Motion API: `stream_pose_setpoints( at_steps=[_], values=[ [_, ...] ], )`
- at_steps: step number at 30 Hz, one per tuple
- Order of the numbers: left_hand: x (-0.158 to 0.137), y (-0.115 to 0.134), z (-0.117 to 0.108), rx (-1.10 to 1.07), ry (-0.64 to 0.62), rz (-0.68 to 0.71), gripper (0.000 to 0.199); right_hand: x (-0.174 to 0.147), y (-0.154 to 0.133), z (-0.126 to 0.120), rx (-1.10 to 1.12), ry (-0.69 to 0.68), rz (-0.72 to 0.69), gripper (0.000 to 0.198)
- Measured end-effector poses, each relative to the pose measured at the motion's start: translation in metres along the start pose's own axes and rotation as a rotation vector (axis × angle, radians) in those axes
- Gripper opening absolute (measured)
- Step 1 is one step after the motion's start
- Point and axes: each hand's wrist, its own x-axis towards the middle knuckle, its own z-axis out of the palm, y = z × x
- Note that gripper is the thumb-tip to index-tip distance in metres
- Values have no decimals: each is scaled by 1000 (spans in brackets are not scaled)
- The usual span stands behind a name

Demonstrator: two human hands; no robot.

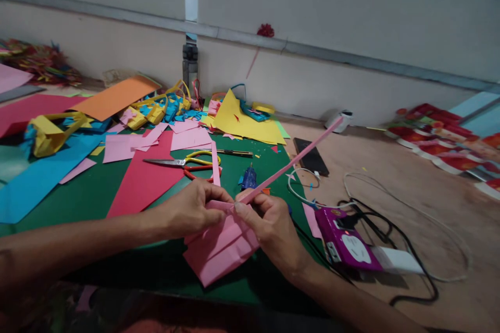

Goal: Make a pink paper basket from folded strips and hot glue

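Observation:
A folded pink paper piece, creased like a small bag, hangs tilted below my fingers over the green table's front part. My left hand is closed on its top edge, thumb and fingers pinching it. My right hand pinches a long narrow pink paper strip against the same edge, thumb on top. The strip's free end sticks up to the right. How strip and folded paper meet is partly hidden by my fingers. Just beyond my hands are scissors with red and yellow handles, another pink strip and a blue glue gun.
Pink paper sheets, a red sheet and a blue sheet cover the left. Yellow-and-blue paper baskets stand behind. On the right lie a phone, a purple power box and loose cables.

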Motion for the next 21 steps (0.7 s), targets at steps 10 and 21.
stream_pose_setpoints(
  at_steps=[10, 21],
  values=[
    [1, 0, -1, 100, 83, 118, 15, -1, -1, 0, 71, -60, 23, 23],
    [-5, 0, 3, 200, 177, 324, 11, 0, -2, -6, 238, -97, 65, 27]
  ],
)
